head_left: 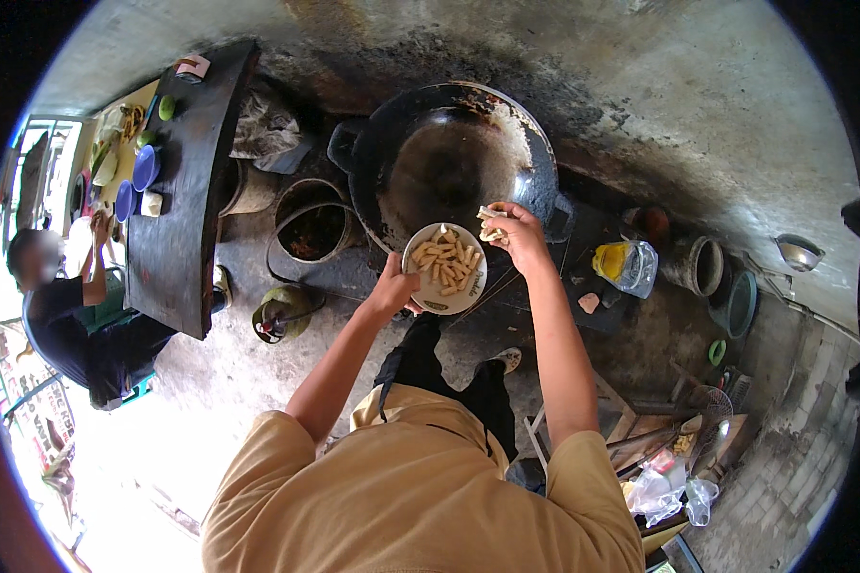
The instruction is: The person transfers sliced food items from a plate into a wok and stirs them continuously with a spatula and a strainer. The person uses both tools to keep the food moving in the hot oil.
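Head view: both hands are raised in front of the torso at the near side of a large dark wok, with the elbows bent and the palms turned inward. The left forearm extends from 7 o'clock; the left hand is closed on the rim of a white bowl at the bowl's 8 o'clock, thumb over the edge, the other fingers partly hidden by the bowl. The bowl sits near the centre of the view, tilted so that its inside faces the camera, and contains a layer of pale sticks. The right forearm extends from between 5 and 6 o'clock; the right hand is apart from the bowl, at its 2 o'clock, beside the wok's near right rim. Its fingers are curled and pinched around a small bunch of pale pieces, which project toward 10 o'clock. Relative to the bowl, the wok lies at 12 o'clock, a clear bag with yellow contents at 3 o'clock, a green gas cylinder between 8 and 9 o'clock, and a dark table at 9 o'clock.
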Demonstrator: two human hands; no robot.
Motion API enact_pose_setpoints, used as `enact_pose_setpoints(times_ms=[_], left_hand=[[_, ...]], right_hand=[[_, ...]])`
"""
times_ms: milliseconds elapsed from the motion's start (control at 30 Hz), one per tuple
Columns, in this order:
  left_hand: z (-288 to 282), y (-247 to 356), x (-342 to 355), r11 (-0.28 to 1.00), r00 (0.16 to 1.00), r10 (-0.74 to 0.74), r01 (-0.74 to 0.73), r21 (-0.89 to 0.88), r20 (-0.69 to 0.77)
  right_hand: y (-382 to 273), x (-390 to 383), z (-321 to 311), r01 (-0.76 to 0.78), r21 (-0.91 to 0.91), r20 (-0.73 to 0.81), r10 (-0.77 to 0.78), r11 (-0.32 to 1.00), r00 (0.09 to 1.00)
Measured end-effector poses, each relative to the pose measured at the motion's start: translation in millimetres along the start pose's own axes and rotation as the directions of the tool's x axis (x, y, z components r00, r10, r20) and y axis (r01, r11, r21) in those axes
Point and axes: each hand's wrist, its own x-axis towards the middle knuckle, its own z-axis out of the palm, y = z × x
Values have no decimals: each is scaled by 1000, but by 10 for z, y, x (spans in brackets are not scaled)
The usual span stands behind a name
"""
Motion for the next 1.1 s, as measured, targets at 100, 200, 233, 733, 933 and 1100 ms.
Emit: enact_pose_setpoints(times_ms=[100, 200, 233, 733, 933, 1100], left_hand=[[-39, 15, -61, 998, 999, 51, -51, -33, 0], [-113, 11, -123, 999, 999, 36, -36, -16, -2], [-139, -2, -153, 999, 999, 47, -47, -28, 5], [-300, -201, -394, 995, 999, 38, -41, -95, -38], [-343, -289, -428, 993, 998, 20, -28, -116, -66], [-393, -311, -496, 999, 997, -38, 36, -40, -65]], right_hand=[[-28, 42, 0, -43, 41, -57, 45, 998, 997], [-45, 84, 36, -62, 61, -80, 66, 996, 995], [-52, 86, 55, -77, 61, -106, 83, 995, 991], [143, 146, 87, -113, 510, -13, 139, 853, 990], [248, 185, 1, -59, 668, -61, 133, 742, 989], [264, 199, 43, 4, 621, -219, 168, 784, 961]])
